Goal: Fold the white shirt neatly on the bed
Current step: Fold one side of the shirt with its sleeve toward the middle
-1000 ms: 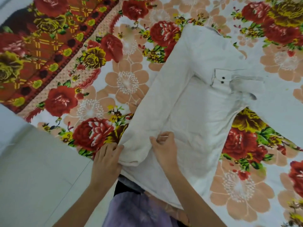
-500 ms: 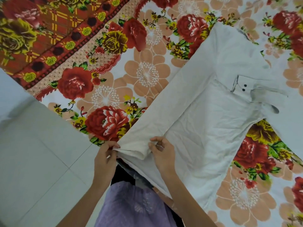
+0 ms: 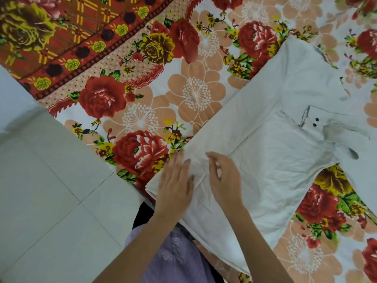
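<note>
Pressing the folded side strip near the hem, the left hand (image 3: 175,180) lies flat; the right hand (image 3: 224,178), just beside it, is loosely curled, apparently holding nothing. The white shirt (image 3: 275,160) runs lengthwise away from both across the bed (image 3: 142,119), collar farthest.

Figure: the person's clothing.
Lilac garment (image 3: 173,260) with faint floral print; black fabric (image 3: 142,216) beside it; forearms (image 3: 263,244) bare.

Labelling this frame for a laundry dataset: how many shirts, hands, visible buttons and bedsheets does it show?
White shirt: 1
Hands: 2 (left hand, right hand)
Dark buttons: 2
Floral bedsheet: 1
Total: 6
</note>
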